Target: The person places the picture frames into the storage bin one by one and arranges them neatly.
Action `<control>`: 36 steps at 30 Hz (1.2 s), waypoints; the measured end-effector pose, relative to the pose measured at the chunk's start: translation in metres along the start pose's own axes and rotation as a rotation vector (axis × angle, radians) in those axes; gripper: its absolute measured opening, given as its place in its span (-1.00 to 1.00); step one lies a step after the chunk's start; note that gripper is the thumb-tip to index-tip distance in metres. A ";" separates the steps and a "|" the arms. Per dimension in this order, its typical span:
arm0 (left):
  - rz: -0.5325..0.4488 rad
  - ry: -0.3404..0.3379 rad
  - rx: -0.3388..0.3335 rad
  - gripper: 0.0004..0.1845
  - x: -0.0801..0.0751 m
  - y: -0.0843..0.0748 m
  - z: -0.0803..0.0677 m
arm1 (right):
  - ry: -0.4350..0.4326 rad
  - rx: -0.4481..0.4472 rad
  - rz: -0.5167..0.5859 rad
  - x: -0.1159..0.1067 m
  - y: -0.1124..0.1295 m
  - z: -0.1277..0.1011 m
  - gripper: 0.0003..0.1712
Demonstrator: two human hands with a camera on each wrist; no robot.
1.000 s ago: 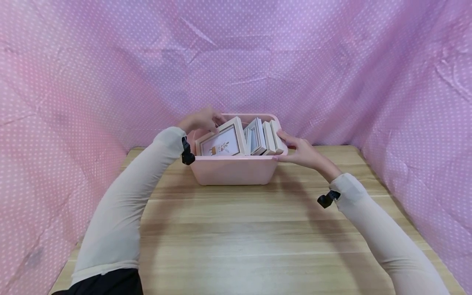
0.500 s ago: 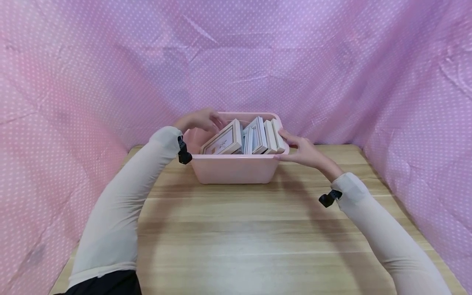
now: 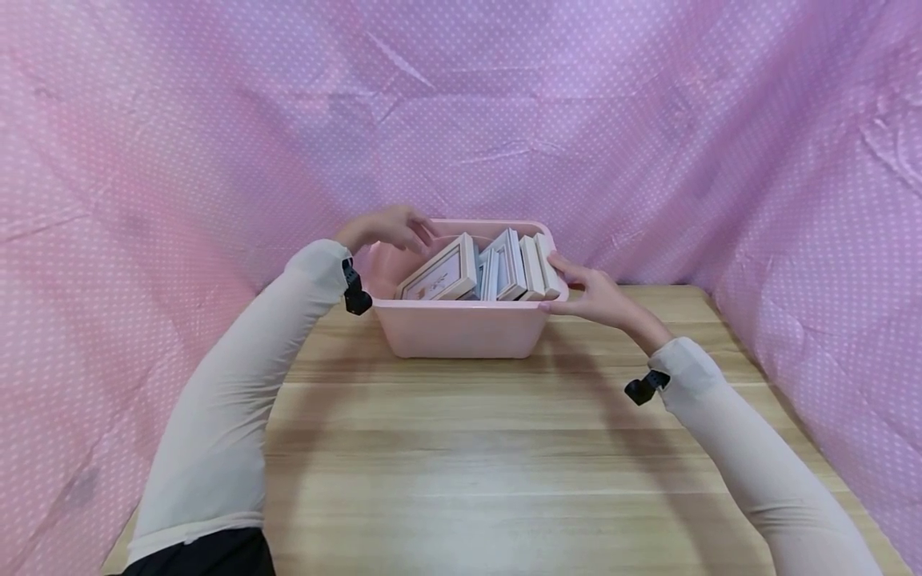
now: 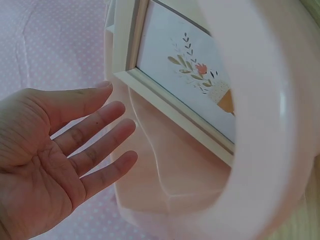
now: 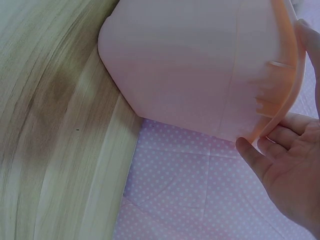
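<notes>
A pink plastic bin (image 3: 461, 332) stands on the table with several picture frames inside. The leftmost, a cream picture frame (image 3: 439, 272) with a plant print (image 4: 197, 70), leans back to the left. White frames (image 3: 507, 266) and cream frames (image 3: 542, 268) lean in a row to its right. My left hand (image 3: 392, 226) hovers over the bin's back left part, fingers apart and holding nothing; the left wrist view shows its palm (image 4: 42, 170) beside the cream frame, not touching it. My right hand (image 3: 594, 300) grips the bin's right rim (image 5: 295, 90), fingers bent at the edge.
The wooden table (image 3: 461, 448) extends in front of the bin. A pink dotted curtain (image 3: 461, 104) hangs close behind and along both sides. Black wrist cameras (image 3: 646, 387) sit on the pale sleeves.
My left hand has let go of the plant-print picture frame and drawn back up and left. That frame has dropped lower and leans in the bin. The right hand stays at the rim.
</notes>
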State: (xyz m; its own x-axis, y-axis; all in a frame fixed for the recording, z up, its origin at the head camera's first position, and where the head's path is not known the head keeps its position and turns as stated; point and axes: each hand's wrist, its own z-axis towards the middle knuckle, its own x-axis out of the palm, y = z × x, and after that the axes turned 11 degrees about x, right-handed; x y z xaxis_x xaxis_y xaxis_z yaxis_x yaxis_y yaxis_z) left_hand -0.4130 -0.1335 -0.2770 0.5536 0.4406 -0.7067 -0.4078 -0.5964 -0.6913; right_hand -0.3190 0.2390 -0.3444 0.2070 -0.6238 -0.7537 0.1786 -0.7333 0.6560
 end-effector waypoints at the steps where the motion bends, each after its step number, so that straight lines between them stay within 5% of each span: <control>1: 0.001 -0.001 0.004 -0.46 -0.001 -0.001 -0.001 | 0.000 0.002 0.000 0.000 0.000 0.000 0.09; 14: 0.006 -0.027 -0.007 -0.48 -0.014 -0.011 -0.027 | 0.009 0.007 0.013 0.001 0.001 0.001 0.08; 27: -0.026 -0.118 0.141 -0.50 -0.029 -0.016 -0.071 | -0.003 -0.018 -0.019 0.000 0.002 -0.002 0.09; 31: -0.044 -0.201 0.169 -0.51 -0.033 -0.018 -0.090 | 0.008 -0.009 -0.033 0.000 0.005 -0.003 0.10; 36: 0.056 -0.435 0.224 -0.54 -0.034 -0.023 -0.109 | 0.024 -0.035 -0.021 -0.005 0.005 -0.001 0.07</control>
State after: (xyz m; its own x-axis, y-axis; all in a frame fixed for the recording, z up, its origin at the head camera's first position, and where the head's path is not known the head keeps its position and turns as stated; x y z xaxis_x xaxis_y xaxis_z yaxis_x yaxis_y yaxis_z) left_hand -0.3429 -0.2081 -0.2211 0.1913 0.6802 -0.7076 -0.6008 -0.4890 -0.6324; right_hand -0.3180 0.2386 -0.3378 0.2253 -0.6014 -0.7665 0.2165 -0.7362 0.6412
